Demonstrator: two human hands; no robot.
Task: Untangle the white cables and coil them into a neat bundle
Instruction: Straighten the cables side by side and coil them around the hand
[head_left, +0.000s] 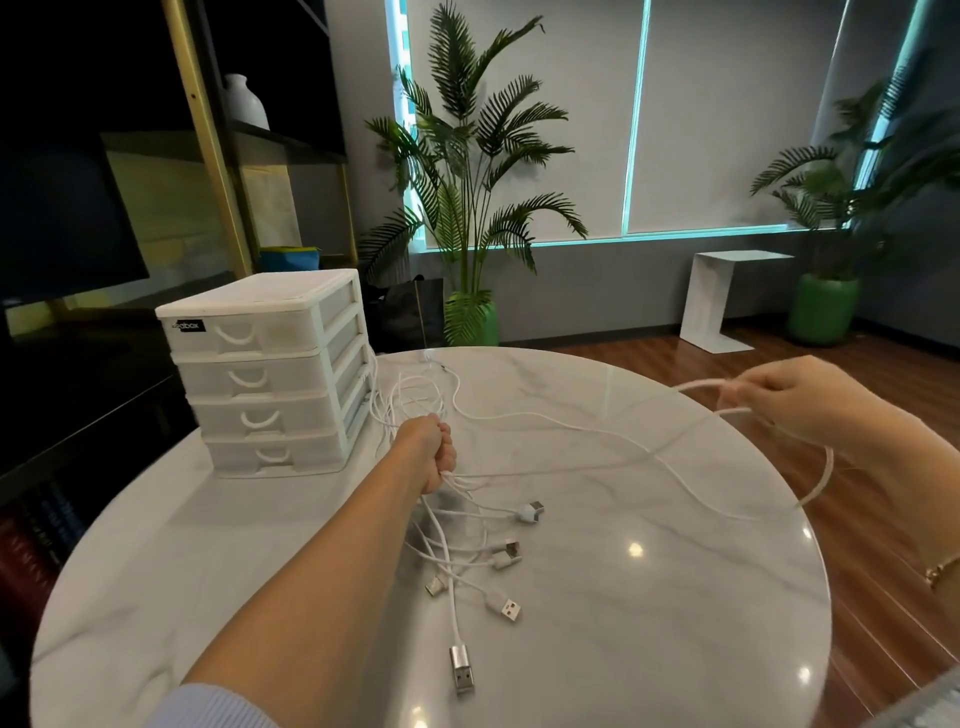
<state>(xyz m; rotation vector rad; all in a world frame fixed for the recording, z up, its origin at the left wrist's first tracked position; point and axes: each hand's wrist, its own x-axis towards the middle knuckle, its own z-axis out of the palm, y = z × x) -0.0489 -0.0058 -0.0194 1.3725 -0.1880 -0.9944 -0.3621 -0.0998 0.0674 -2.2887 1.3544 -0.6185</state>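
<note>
Nearest the viewer, a silver USB plug (461, 669) lies flat on the round marble tabletop (649, 623), with several more connector ends (511, 553) fanned out just beyond it, each trailing a strand back toward the left hand (434, 457). That hand is a closed fist gripping the gathered white cables (467, 519) near their plug ends, forearm stretched straight out over the tabletop, knuckles turned away from the camera. From the fist, loose strands run on in loops toward the white drawer unit (270, 374) at the far left of the tabletop, some lying just beside its base. Out to the right, past the table's edge, the right hand (795, 400) is raised with its fingers (740, 389) pinching a single strand drawn into a wide loop (823, 467); the wrist is bent and the arm held well apart from the left. The risk, as I judge it, lies in pulling this strand sideways while the fist clamps everything else: any crossing inside the grip could cinch into a tighter knot. The far loops might also snag on the drawer unit or drag it, and the loose plugs could skid off the tabletop. Beyond stand potted palms (467, 171) and a small white side table (722, 296).
</note>
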